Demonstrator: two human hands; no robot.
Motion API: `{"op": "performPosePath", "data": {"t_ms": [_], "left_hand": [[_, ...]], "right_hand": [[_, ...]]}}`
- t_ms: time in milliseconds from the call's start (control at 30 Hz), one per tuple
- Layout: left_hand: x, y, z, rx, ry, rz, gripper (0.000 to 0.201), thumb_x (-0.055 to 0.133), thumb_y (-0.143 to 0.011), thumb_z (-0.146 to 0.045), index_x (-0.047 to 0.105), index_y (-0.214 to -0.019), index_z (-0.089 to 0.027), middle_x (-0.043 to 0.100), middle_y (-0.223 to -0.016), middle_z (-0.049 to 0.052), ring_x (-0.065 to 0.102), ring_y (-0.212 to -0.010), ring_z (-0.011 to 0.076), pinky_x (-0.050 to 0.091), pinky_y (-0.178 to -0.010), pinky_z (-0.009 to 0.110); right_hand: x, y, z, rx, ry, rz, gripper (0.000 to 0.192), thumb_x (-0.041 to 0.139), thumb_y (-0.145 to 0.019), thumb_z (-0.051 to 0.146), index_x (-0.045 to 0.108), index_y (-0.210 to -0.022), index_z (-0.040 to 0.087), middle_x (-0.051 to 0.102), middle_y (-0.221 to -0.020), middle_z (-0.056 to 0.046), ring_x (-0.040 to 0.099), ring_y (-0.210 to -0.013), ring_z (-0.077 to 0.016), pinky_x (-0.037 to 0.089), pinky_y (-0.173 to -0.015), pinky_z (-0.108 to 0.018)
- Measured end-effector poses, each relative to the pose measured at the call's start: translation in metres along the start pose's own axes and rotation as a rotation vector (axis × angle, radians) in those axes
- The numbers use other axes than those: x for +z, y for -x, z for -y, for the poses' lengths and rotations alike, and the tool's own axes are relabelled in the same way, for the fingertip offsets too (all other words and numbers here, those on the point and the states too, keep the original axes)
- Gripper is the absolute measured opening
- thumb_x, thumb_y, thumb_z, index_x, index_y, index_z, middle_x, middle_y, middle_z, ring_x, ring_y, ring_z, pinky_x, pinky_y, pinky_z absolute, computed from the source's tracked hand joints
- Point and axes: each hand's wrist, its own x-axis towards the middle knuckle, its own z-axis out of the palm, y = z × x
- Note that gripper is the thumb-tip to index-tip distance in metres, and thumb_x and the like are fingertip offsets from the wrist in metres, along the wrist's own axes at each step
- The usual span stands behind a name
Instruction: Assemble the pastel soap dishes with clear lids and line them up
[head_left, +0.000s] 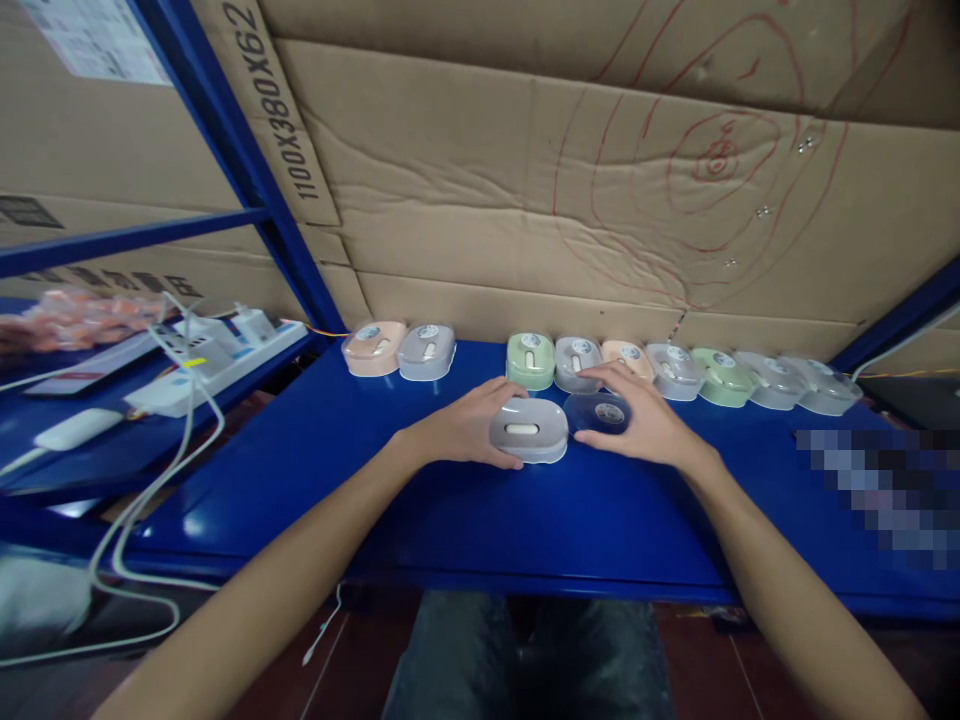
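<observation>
My left hand (466,425) grips a grey oval plastic case (529,430) that rests on the blue table (480,520). My right hand (640,420) lies just to its right, fingers spread over a clear round lid (598,412) that sits flat on the table. Behind both hands runs a row of similar cases: a peach case (373,349) and a grey case (427,352) at the left, then a green case (530,361), another grey case (577,362) and several more toward the right.
Cardboard sheets (600,180) form the back wall. A blue shelf post (247,170) rises at the left. White power strips (210,365) with cables lie on the left shelf. A blurred patch covers the table's right side.
</observation>
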Motion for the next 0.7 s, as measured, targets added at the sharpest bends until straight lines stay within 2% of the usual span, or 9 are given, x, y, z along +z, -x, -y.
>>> {"op": "performPosePath", "data": {"t_ms": [133,233,367,633,700], "left_hand": [[0.011,-0.002,-0.002,0.015,0.010,-0.004,0.090,0.098,-0.069,-0.057,0.059,-0.145,-0.027,0.063,-0.145,0.012,0.057,-0.142,0.0411,0.048,-0.120,0.059],[0.016,-0.001,-0.005,0.038,0.022,0.004,0.085,0.096,-0.072,-0.057,0.060,-0.143,-0.028,0.063,-0.142,0.010,0.057,-0.139,0.0401,0.049,-0.119,0.059],[0.016,0.001,-0.009,0.030,0.001,0.008,0.086,0.095,-0.071,-0.055,0.059,-0.145,-0.030,0.063,-0.139,0.009,0.058,-0.133,0.0404,0.050,-0.114,0.061],[0.010,0.002,-0.010,-0.015,-0.088,0.041,0.085,0.092,-0.069,-0.049,0.058,-0.144,-0.029,0.068,-0.126,0.009,0.061,-0.121,0.0425,0.052,-0.104,0.062],[0.012,0.002,-0.008,0.009,-0.067,-0.005,0.084,0.093,-0.067,-0.051,0.060,-0.142,-0.031,0.070,-0.124,0.008,0.063,-0.120,0.0412,0.053,-0.102,0.060]], "right_hand": [[0.037,-0.001,0.024,-0.123,-0.052,0.098,0.091,0.085,-0.090,0.060,0.045,-0.168,0.035,0.054,-0.165,-0.013,0.055,-0.150,-0.0417,0.050,-0.123,-0.065],[0.054,0.001,0.027,-0.159,-0.064,0.149,0.077,0.082,-0.094,0.058,0.055,-0.162,0.035,0.053,-0.167,-0.013,0.056,-0.151,-0.0410,0.054,-0.121,-0.063],[0.057,0.002,0.024,-0.185,-0.075,0.164,0.059,0.079,-0.098,0.055,0.067,-0.151,0.034,0.050,-0.169,-0.013,0.055,-0.153,-0.0380,0.056,-0.120,-0.061],[0.056,0.003,0.023,-0.180,-0.065,0.161,0.050,0.080,-0.098,0.052,0.073,-0.143,0.030,0.053,-0.166,-0.015,0.055,-0.153,-0.0376,0.056,-0.119,-0.061],[0.057,0.003,0.022,-0.183,-0.060,0.160,0.049,0.079,-0.099,0.053,0.075,-0.141,0.029,0.053,-0.165,-0.016,0.055,-0.153,-0.0383,0.056,-0.119,-0.061]]}}
